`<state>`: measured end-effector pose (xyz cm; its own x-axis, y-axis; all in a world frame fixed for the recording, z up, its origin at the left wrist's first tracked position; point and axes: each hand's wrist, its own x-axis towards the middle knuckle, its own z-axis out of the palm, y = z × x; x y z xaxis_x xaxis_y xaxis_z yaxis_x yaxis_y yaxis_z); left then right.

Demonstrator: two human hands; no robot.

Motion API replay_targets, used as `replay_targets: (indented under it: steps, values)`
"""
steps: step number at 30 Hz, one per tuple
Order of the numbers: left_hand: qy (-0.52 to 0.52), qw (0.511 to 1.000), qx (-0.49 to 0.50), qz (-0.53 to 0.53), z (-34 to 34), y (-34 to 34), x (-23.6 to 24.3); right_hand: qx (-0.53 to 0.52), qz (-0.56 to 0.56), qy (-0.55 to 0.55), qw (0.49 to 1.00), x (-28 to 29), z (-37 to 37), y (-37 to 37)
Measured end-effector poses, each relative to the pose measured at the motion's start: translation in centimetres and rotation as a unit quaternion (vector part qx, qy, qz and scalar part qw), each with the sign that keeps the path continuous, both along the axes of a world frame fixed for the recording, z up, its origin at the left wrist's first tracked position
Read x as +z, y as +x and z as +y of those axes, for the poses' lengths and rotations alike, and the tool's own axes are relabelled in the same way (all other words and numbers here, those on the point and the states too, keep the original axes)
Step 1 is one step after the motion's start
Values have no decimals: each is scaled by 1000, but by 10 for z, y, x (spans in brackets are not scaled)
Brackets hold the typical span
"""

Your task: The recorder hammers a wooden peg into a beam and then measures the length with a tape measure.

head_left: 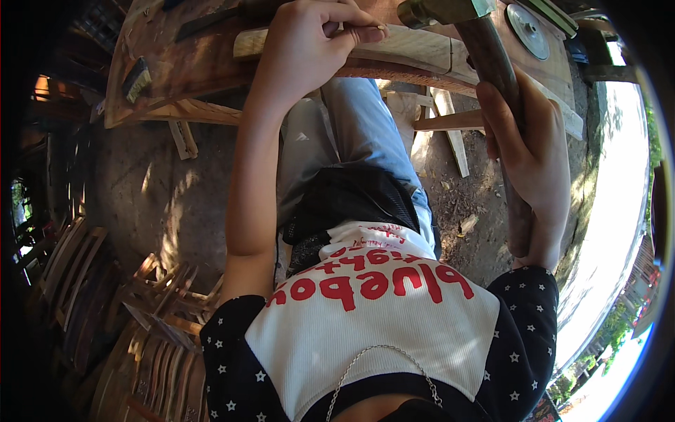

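Where the surface (172,70) begins on my left: what looks like a flat brush (138,81) lies near the edge, with a dark bladed tool (207,25) further in, partly cut off by the top of my view.
Left hand (302,36): its forearm crosses over the wood, and I see thumb and index finger pinched together, apparently on a small nail-like piece (383,30) too tiny for me to identify. I judge it light, stiff and easy to drop; the very tips are the place to hold it.
Curved wooden slat (415,49): it lies along the near edge of the surface, passing beneath the left fingers and on under the hammer; I cannot tell whether the fingertips touch it. I expect it to be stiff, fairly light and dry rather than slippery, best steadied by its long sides, away from the spot by the pinch.
Hammer (485,56): its metal head stands just right of the left fingertips, and its wooden handle slants down toward the wearer. I expect it to be head-heavy, so a grip lower on the handle gives more swing, one nearer the head more control.
Right hand (531,133): its fingers are wrapped around the handle, whose butt shows by the wrist.
Metal disc (527,32): it lies flat on the surface, beyond the hammer to the right.
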<state>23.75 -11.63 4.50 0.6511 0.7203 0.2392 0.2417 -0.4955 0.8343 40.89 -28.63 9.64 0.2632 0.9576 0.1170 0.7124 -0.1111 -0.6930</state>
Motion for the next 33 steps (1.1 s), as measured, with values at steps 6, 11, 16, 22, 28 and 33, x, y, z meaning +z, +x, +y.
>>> replay_targets:
  steps: [6,11,16,22,28,33]
  values:
    - [29,999,-18,-25,3,1,-8,71,-102,13,992,-6,11,0]
    - [2,1000,9,5,-3,3,7,71,-72,-9,995,9,7,5]
    - [7,1000,9,8,0,2,0,77,-150,-24,985,7,12,-2]
    - [118,992,-26,-37,10,-3,-25,78,-108,30,991,12,12,-4]
    - [93,995,-10,-28,4,-1,-19,122,-226,152,954,11,16,3]
    - [121,992,21,20,9,-3,-25,146,-159,55,975,-1,16,1]
